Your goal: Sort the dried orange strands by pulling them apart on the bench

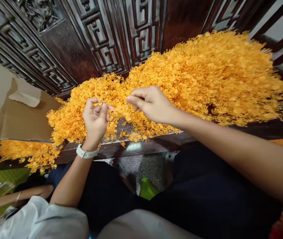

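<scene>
A big heap of small orange plastic flower sprigs [206, 73] covers a dark wooden bench top [156, 146] in front of me. My left hand [95, 121], with a white watch on its wrist, has its fingers curled round a thin orange sprig [116, 109]. My right hand [151, 103] pinches the other end of the same sprig with thumb and forefinger, just above the heap's near edge. The two hands are a few centimetres apart.
A carved dark wooden backrest [101, 43] rises behind the heap. A flattened cardboard sheet [12, 113] lies at the left, with more orange sprigs [29, 154] spilling below it. Another person's forearm [14, 199] with a bracelet reaches in at lower left.
</scene>
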`<state>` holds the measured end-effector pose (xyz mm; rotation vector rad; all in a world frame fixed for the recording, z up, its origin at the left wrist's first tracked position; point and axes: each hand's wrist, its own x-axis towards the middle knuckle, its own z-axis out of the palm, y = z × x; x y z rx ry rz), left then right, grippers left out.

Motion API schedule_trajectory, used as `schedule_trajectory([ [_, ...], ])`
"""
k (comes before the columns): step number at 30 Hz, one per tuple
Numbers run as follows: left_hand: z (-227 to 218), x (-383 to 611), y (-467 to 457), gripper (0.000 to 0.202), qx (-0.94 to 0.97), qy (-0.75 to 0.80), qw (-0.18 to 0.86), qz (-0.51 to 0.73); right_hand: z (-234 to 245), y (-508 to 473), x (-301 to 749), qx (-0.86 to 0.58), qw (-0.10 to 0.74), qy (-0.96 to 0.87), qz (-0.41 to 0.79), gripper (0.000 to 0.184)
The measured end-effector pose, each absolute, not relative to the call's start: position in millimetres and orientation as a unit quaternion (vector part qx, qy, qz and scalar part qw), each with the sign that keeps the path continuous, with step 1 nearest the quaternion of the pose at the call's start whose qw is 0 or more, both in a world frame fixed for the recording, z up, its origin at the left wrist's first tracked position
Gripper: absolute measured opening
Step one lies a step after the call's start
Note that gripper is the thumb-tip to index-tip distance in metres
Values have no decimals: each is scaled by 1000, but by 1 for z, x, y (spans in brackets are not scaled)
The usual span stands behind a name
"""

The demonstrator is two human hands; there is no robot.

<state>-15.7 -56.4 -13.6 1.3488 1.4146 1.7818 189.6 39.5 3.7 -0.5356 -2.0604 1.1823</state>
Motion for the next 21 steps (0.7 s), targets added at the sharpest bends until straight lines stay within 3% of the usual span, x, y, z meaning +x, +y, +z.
schedule_trajectory([
  [4, -13, -19, -51, 38, 502, 530, 201, 653, 18, 30, 192, -176, 415, -799, 399, 51],
  [9, -9, -14, -50, 29, 541, 537, 150, 629, 25, 15, 193, -126, 474, -769, 409, 48],
  [13, -17, -15, -43, 22, 525, 540, 162, 637, 31, -4, 199, -99, 433, -816, 371, 35],
  [17, -20, -58, -32, 22, 387, 574, 192, 696, 57, -35, 221, 11, 334, -881, 335, 21],
  [21, -13, -110, -41, 27, 256, 559, 208, 761, 63, -25, 231, -61, 397, -879, 257, 18],
])
